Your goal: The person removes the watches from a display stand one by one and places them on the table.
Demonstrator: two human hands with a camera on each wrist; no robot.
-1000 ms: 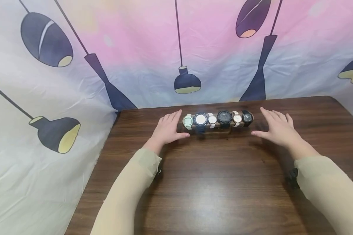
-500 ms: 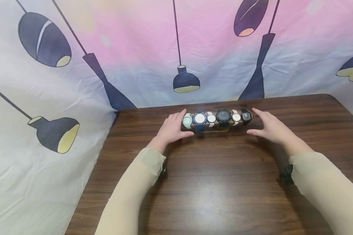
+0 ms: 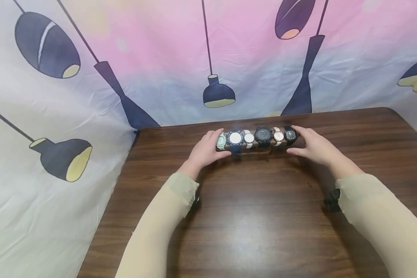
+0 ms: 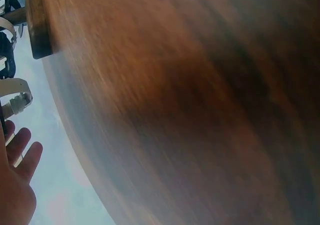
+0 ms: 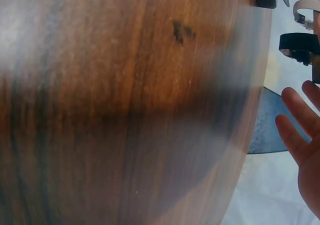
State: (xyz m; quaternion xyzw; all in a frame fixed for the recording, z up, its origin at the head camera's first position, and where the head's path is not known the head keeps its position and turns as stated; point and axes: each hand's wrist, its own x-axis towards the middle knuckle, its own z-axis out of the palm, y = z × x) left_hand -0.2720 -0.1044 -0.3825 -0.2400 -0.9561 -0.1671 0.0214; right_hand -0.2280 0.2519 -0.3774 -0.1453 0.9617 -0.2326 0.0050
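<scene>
A row of several wristwatches is strapped along a horizontal bar on a watch stand (image 3: 258,151) near the table's back edge. From left come a mint-green watch (image 3: 221,141), a dark one with a glaring face, a white one (image 3: 249,138), a chunky black one (image 3: 263,134), a pale-strapped one and a black square one (image 3: 290,134). My left hand (image 3: 205,150) spans the left end, thumb in front, fingers behind. Around the right end, my right hand (image 3: 316,146) is spread similarly. Both wrist views show extended, parted fingers (image 5: 300,110); firm contact with the bar is unclear.
The dark wood-grain table (image 3: 243,216) extends toward me between both forearms. A printed cloth (image 3: 173,77) with lamp shapes hangs close behind its back edge and along the left side. A dark strapped device (image 3: 333,200) sits at the right wrist.
Both hands have moved inward to the ends of the watch stand, the right one travelling farther left. The stand keeps its place on the table; the head view has shifted slightly.
</scene>
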